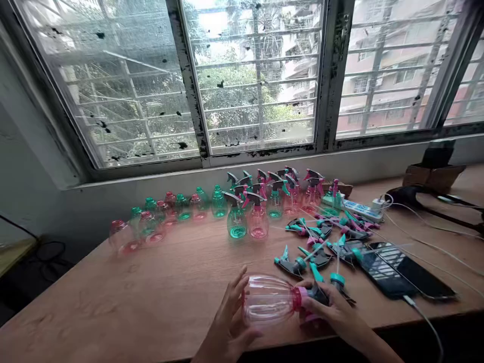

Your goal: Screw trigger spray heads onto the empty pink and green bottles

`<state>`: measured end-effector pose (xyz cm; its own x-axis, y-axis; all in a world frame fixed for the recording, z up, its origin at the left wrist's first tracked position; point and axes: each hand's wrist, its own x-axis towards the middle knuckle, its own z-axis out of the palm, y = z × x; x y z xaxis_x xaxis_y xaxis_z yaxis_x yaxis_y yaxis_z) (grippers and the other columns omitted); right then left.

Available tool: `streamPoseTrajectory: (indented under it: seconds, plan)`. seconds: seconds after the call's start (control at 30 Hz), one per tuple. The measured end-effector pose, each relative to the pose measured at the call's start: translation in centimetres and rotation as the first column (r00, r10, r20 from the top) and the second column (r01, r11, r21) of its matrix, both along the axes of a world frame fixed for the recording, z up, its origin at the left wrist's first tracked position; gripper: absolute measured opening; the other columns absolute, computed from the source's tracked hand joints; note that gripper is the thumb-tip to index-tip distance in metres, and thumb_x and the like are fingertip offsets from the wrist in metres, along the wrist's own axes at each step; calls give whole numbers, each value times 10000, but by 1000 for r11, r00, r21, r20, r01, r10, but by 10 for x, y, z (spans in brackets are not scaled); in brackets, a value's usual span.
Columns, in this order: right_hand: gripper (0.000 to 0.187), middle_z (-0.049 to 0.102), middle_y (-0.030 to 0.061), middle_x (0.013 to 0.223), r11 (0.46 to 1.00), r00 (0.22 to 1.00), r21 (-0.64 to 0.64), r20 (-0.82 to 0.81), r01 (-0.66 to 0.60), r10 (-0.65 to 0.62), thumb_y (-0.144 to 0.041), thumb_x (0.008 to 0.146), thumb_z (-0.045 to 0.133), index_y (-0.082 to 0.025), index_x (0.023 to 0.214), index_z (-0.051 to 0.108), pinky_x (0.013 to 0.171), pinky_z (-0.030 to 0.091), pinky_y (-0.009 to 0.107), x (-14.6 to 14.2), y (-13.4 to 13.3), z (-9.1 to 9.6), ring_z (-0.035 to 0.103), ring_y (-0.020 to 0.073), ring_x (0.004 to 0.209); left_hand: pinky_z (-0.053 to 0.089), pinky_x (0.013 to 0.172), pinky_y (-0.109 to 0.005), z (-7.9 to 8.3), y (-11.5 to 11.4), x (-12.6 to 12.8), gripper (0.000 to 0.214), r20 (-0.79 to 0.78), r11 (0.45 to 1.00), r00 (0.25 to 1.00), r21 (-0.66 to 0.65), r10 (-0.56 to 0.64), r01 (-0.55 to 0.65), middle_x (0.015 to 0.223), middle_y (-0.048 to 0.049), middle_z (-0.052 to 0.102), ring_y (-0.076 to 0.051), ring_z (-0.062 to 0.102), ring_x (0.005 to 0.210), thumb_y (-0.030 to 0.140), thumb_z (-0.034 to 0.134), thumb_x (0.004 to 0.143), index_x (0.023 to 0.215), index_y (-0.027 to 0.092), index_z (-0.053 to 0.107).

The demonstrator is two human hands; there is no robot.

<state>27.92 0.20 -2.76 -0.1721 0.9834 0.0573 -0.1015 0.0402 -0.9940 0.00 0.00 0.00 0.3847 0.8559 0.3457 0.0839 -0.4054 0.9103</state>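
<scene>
A clear pink spray bottle lies on its side in the air above the table's front edge, its base to the left. My left hand cups the base, thumb below and fingers above. At the neck, the fingers of my right hand are closed around the pink collar and the dark trigger head, which they partly cover. Close beyond my right hand lie loose grey and teal trigger sprayers, with a pile of pink and teal ones farther back.
Several pink and green bottles without heads stand at the back left. Bottles fitted with sprayers are grouped at the back middle. Two phones, a power strip and white cables occupy the right. A window lies behind the wooden table.
</scene>
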Motion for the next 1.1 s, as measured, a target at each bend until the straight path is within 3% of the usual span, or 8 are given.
streamPoseTrajectory:
  seconds: [0.17, 0.33, 0.47, 0.7, 0.8, 0.9, 1.0, 1.1]
  plan:
    - [395, 720, 6, 783, 998, 998, 56, 57, -15, 12, -489, 791, 809, -208, 1051, 709, 627, 543, 276, 1, -4, 6, 674, 184, 684, 300, 1218, -490, -6, 2, -6, 912, 152, 984, 986, -154, -68, 92, 1683, -72, 238, -341, 202, 1548, 537, 748, 822, 1565, 403, 236]
    - [384, 725, 8, 859, 993, 988, 122, 154, 6, -25, -454, 768, 835, -220, 1053, 726, 674, 541, 274, 2, -5, 11, 671, 193, 755, 377, 1175, -494, -4, 4, -8, 774, 144, 951, 987, -287, -76, 115, 1615, -112, 388, -374, 357, 1481, 507, 713, 870, 1532, 313, 362]
    - [414, 737, 13, 672, 1000, 999, 28, 37, -1, 0, -538, 805, 774, -180, 992, 686, 578, 544, 275, -1, -2, 10, 701, 194, 610, 419, 1152, -475, -3, 7, -5, 861, 139, 965, 986, -232, -88, 119, 1645, -64, 331, -352, 495, 1390, 379, 845, 777, 1506, 400, 387]
    - [426, 740, 27, 711, 999, 1000, 49, 8, 4, -4, -541, 798, 778, -173, 998, 701, 638, 580, 341, 1, 1, 4, 725, 228, 647, 293, 1228, -491, -1, 3, -4, 872, 109, 978, 992, -189, -69, 89, 1672, -30, 283, -323, 346, 1494, 370, 820, 809, 1525, 449, 330]
    - [438, 787, 63, 889, 991, 993, 131, 117, 16, -31, -511, 747, 831, -204, 1051, 760, 775, 576, 382, 5, 2, 4, 736, 286, 848, 283, 1228, -496, 1, 2, -3, 982, 153, 972, 986, -214, -67, 99, 1684, -59, 248, -336, 330, 1499, 483, 814, 781, 1568, 413, 230]
    - [429, 796, 72, 1067, 979, 980, 200, 184, 44, -82, -472, 696, 878, -242, 1049, 799, 932, 523, 410, 7, 3, 5, 695, 330, 1035, 295, 1219, -497, 2, 3, -2, 1025, 185, 946, 977, -286, -103, 154, 1635, -115, 352, -343, 378, 1474, 500, 807, 782, 1591, 324, 204]
    - [432, 801, 57, 899, 990, 991, 141, 128, 26, -45, -487, 727, 855, -226, 1065, 794, 805, 550, 366, 5, 3, 5, 717, 273, 853, 310, 1211, -501, 1, 4, -2, 1067, 123, 944, 987, -298, -107, 139, 1599, -120, 413, -350, 400, 1458, 420, 860, 747, 1590, 309, 216]
    - [464, 727, 13, 680, 997, 999, 81, 35, -10, 7, -509, 769, 818, -181, 1093, 771, 621, 520, 301, 2, 2, 4, 646, 186, 611, 313, 1214, -473, -1, 5, -3, 1007, 52, 972, 996, -222, -71, 81, 1669, -60, 286, -340, 336, 1494, 335, 855, 770, 1570, 390, 247]
